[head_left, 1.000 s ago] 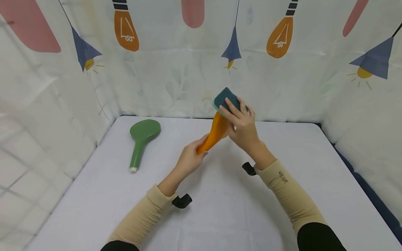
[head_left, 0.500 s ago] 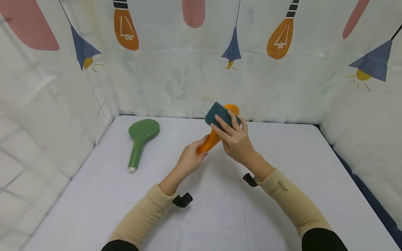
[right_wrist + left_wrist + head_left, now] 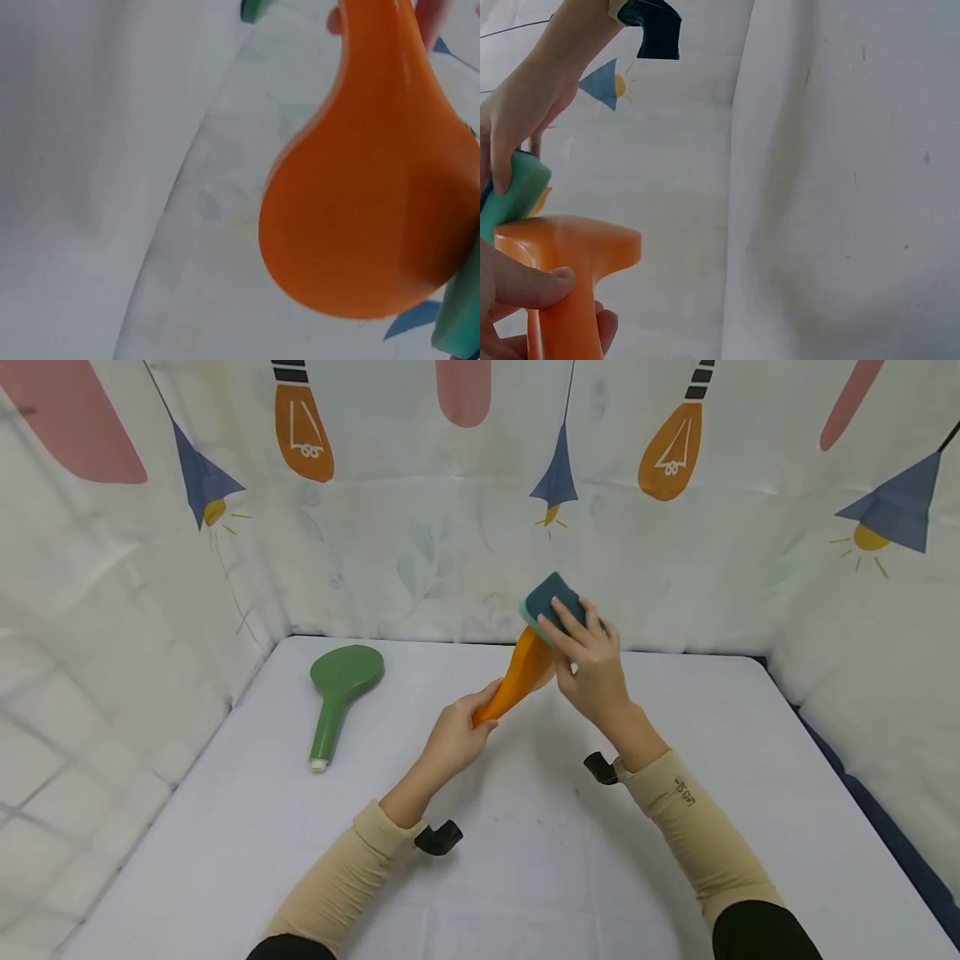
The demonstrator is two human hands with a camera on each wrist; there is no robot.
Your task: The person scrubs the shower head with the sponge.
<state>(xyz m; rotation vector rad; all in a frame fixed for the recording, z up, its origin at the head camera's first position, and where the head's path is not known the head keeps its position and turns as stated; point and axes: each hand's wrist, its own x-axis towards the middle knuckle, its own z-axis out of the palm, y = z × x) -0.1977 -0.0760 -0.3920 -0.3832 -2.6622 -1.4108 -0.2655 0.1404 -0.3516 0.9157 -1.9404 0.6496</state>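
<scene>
An orange shower head [image 3: 517, 681] is held tilted above the table, its rounded end up and to the right. My left hand [image 3: 452, 742] grips the handle; the thumb lies along the orange plastic [image 3: 577, 244] in the left wrist view. A sponge [image 3: 553, 600], dark teal on one side and light green on the other, is in my right hand [image 3: 592, 672]. Its light green side [image 3: 521, 187] rests on the top of the shower head. From the right wrist view, the round orange underside [image 3: 367, 202] shows large, with a corner of the sponge [image 3: 461, 311] beside it.
A green shower head [image 3: 345, 675] with a white end fitting lies on the white-covered table [image 3: 510, 877], left of my hands. Behind the table hangs a white curtain [image 3: 420, 460] printed with lamps and bulbs.
The right hand slid the sponge down toward the handle by half a second ago, then back up to the rounded end now. The left hand keeps its grip, nearly still.
</scene>
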